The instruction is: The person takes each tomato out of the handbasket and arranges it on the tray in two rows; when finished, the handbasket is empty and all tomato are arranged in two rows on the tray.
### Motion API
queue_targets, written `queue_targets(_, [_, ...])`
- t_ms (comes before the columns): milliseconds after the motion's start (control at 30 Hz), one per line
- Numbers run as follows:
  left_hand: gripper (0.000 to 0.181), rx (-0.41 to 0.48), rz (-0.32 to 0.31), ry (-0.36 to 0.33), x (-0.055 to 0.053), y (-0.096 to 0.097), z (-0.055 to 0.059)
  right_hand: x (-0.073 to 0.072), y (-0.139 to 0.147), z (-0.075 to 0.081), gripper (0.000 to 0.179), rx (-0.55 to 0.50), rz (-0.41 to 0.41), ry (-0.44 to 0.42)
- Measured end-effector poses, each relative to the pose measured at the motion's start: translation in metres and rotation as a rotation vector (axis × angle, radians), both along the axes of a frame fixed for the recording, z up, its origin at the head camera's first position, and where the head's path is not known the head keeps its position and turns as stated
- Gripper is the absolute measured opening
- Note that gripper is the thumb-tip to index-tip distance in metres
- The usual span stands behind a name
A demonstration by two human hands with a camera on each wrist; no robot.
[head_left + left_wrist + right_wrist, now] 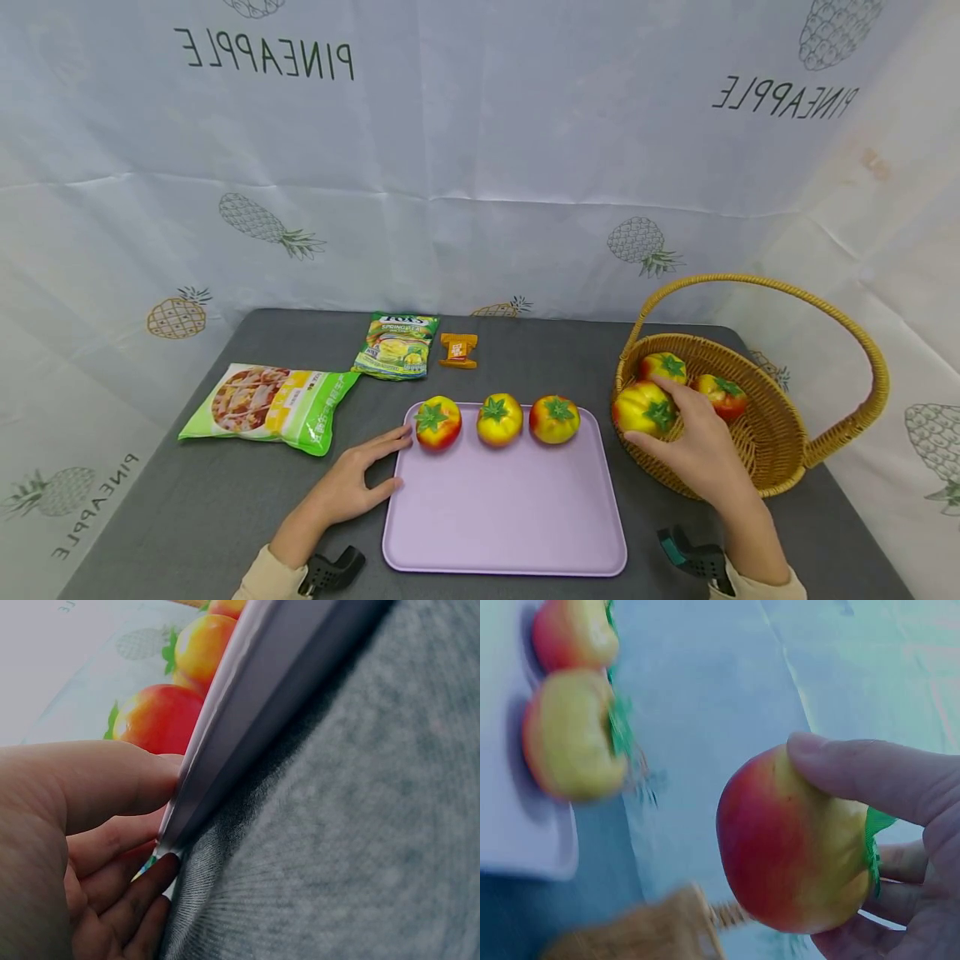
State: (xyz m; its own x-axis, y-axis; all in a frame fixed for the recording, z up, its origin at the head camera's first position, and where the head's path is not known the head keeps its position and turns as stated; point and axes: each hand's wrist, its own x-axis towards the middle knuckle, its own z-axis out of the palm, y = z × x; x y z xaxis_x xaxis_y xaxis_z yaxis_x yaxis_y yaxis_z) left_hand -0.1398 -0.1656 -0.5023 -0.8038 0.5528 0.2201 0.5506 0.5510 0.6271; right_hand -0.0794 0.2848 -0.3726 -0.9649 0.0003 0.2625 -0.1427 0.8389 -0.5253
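Observation:
My right hand [701, 437] grips a red-and-yellow persimmon [643, 409] with a green leafy top, thumb on one side and fingers on the other, over the left side of the wicker basket [772, 433]. Close up in the right wrist view, the same persimmon [791, 844] sits between thumb and fingers. Two more persimmons, one at the back [663, 367] and one at the right [722, 397], lie in the basket. My left hand [348, 487] touches the left edge of the lilac tray [506, 517] with extended fingers and thumb. Three persimmons [499, 420] stand in a row along the tray's far edge.
Left of the tray lies a green food bag [273, 406]. Behind it are a green snack packet [397, 346] and a small orange wrapped piece [458, 350]. The basket's tall handle [757, 282] arches at the right. A pineapple-print curtain [450, 150] hangs behind the grey table.

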Motion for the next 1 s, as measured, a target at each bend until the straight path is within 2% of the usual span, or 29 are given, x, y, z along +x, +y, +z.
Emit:
queue_targets(300, [0.051, 0.008, 0.0, 0.004, 0.0, 0.0, -0.001, -0.005, -0.045, -0.02, 0.075, -0.054, 0.156, 0.06])
queue_targets(533, [0.05, 0.005, 0.003, 0.007, 0.0, 0.0, 0.0, -0.009, -0.074, -0.032, 0.078, -0.08, 0.216, 0.02])
queue_targets(800, [0.051, 0.009, 0.005, 0.013, 0.0, 0.0, -0.001, -0.016, -0.106, -0.04, 0.076, -0.083, 0.337, 0.028])
queue_targets(1000, [0.051, 0.008, 0.006, -0.004, 0.0, 0.0, 0.0, -0.02, -0.128, -0.047, 0.076, -0.065, 0.42, -0.042])
